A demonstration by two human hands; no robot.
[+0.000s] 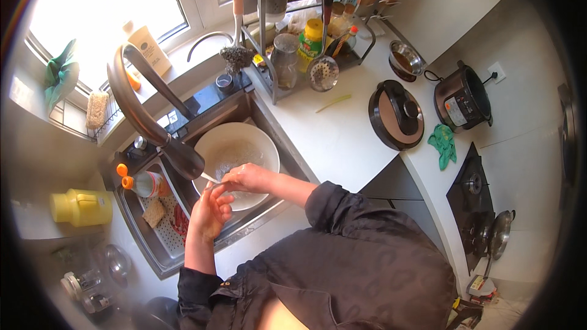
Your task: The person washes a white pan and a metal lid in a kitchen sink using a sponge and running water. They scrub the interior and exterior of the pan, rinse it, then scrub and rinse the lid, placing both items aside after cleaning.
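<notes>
Both hands meet under the stream of water from the dark bronze faucet (185, 158), over a large pale bowl (271, 158) with water in it. My right hand (247, 177) pinches a thin dark item (219, 185), too small to name. At its other end, my left hand (208, 213) grips it between thumb and finger, the remaining fingers loosely curled. The bowl sits in the right basin of a steel sink (293, 172). In the perforated side basin (172, 238) lie a tan sponge (154, 213), a red mesh-like item (180, 223) and a clear bottle with an orange cap (146, 184).
A wire rack (270, 71) with jars, a hanging skimmer (323, 73) and a steel scourer on a handle (236, 57) stands behind the sink. On the right counter are a cooker lid (397, 114), an electric cooker (463, 98), a green cloth (443, 145) and a gas hob (472, 206). A yellow jug (82, 207) is at left.
</notes>
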